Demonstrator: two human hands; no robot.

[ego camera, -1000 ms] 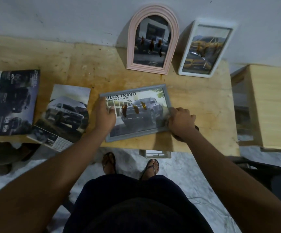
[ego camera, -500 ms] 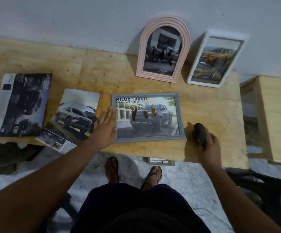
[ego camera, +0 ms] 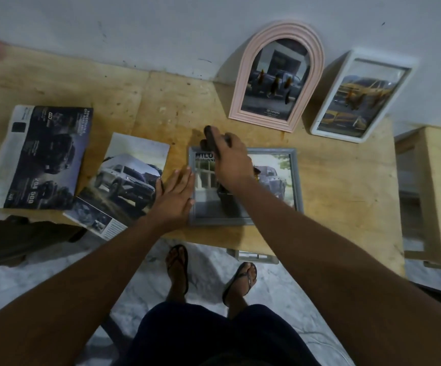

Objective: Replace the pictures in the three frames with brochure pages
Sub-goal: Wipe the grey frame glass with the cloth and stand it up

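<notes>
A grey frame (ego camera: 293,180) with a truck brochure page lies flat near the table's front edge. My left hand (ego camera: 175,195) rests flat and open against its left side. My right hand (ego camera: 230,159) hovers over the frame's upper left corner, shut on a small dark object (ego camera: 210,136) that I cannot identify. A pink arched frame (ego camera: 277,75) and a white frame (ego camera: 359,96), each with a car page inside, lean on the wall behind. Two brochures lie at the left: a dark one (ego camera: 39,157) and one with a pale SUV picture (ego camera: 127,180).
The wooden table (ego camera: 346,194) ends just in front of the grey frame; my feet in sandals (ego camera: 179,268) stand on the marbled floor below. A wooden cabinet (ego camera: 436,194) stands to the right. A dark shape (ego camera: 16,239) sits under the table's left edge.
My right hand picked up the dark object beside the frame's right edge and carried it left and up, over the frame's top left corner. The left hand stayed at the frame's left side.
</notes>
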